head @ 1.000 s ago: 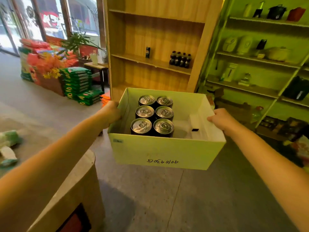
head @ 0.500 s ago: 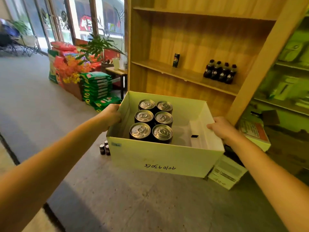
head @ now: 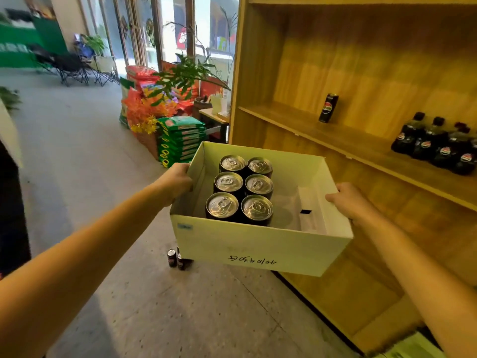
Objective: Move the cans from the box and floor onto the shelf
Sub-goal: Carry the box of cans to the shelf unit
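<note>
I hold an open pale cardboard box (head: pixel 258 246) in the air in front of a wooden shelf unit (head: pixel 361 148). My left hand (head: pixel 175 182) grips its left wall and my right hand (head: pixel 348 200) grips its right wall. Several black cans with silver tops (head: pixel 242 189) stand upright in two rows in the box's left half; the right half holds none. Below the box, a few small black cans (head: pixel 176 259) stand on the floor, partly hidden by it. One black can (head: pixel 328 107) stands alone on the middle shelf board.
A cluster of dark cola bottles (head: pixel 438 146) sits on the same shelf board to the right. Stacked green bags (head: pixel 180 140), orange flowers and a potted plant (head: pixel 180 76) stand left of the shelf. Folding chairs (head: pixel 69 65) are far back. A pale box (head: pixel 410 350) lies at the shelf's foot.
I have come closer to the wooden shelf and turned left with the box still in both hands. The green shelving at the right has left view. The floor cans now show below the box.
</note>
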Demonstrator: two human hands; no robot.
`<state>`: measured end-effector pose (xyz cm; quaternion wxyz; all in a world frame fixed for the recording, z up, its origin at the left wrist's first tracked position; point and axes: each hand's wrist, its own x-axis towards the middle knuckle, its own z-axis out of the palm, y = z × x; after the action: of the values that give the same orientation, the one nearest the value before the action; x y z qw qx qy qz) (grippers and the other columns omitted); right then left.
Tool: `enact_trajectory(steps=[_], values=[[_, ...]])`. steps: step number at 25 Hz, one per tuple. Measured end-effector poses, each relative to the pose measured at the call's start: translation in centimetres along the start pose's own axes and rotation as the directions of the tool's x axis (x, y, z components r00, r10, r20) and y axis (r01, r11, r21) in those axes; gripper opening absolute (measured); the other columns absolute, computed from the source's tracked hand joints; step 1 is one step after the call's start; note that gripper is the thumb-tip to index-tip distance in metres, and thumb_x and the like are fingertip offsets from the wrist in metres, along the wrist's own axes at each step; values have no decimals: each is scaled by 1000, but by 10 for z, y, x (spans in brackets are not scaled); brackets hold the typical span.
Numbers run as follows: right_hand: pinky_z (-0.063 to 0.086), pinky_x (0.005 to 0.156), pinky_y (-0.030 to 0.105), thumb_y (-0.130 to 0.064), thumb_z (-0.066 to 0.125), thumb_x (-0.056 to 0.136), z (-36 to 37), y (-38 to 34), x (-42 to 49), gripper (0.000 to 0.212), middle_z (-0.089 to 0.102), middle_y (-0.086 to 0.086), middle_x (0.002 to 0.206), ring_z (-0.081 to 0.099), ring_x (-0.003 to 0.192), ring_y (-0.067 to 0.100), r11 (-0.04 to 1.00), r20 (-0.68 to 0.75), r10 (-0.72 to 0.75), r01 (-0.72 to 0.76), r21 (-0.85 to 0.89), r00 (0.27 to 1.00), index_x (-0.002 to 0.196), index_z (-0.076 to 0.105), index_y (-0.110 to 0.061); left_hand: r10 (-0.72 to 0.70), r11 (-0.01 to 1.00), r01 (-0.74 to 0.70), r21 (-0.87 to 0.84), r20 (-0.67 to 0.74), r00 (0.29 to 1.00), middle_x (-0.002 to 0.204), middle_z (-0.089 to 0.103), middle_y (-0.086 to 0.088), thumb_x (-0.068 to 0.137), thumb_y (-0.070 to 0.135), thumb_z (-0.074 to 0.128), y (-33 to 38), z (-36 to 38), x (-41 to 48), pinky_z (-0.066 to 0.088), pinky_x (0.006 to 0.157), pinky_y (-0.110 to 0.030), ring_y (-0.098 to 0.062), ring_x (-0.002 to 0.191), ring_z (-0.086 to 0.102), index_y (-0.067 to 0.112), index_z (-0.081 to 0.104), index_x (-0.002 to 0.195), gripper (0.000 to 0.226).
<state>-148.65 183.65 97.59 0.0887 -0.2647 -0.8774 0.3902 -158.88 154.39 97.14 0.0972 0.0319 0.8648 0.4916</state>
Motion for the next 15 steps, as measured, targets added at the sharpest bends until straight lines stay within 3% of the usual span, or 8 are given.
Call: enact_trajectory(steps=[8, 12, 15], values=[[41, 77, 35, -6, 47, 90, 57, -53, 171, 29, 59, 23, 118, 55, 107, 36, 998, 14, -22, 23, -51, 1000, 116, 54, 3, -32, 999, 32, -19, 10, 999, 127, 54, -21, 85, -12, 46, 11, -11, 183, 48, 84, -43, -37, 116, 52, 5, 45, 132, 50], [40, 75, 33, -8, 46, 91, 106, -66, 224, 28, 60, 22, 116, 56, 104, 34, 999, -38, 33, -34, -41, 999, 115, 56, 1, -8, 1000, 7, 11, 74, 997, 128, 54, -21, 85, -12, 45, -11, -16, 276, 47, 91, -49, -38, 118, 51, 6, 44, 133, 51], [40, 76, 34, -8, 45, 91, 162, -67, 256, 28, 59, 21, 116, 55, 95, 31, 992, -129, 119, -122, -16, 984, 115, 55, 0, 66, 995, -77, 66, 148, 987, 125, 56, -21, 84, -14, 44, -36, -18, 358, 48, 87, -44, -38, 115, 53, 4, 46, 130, 50]])
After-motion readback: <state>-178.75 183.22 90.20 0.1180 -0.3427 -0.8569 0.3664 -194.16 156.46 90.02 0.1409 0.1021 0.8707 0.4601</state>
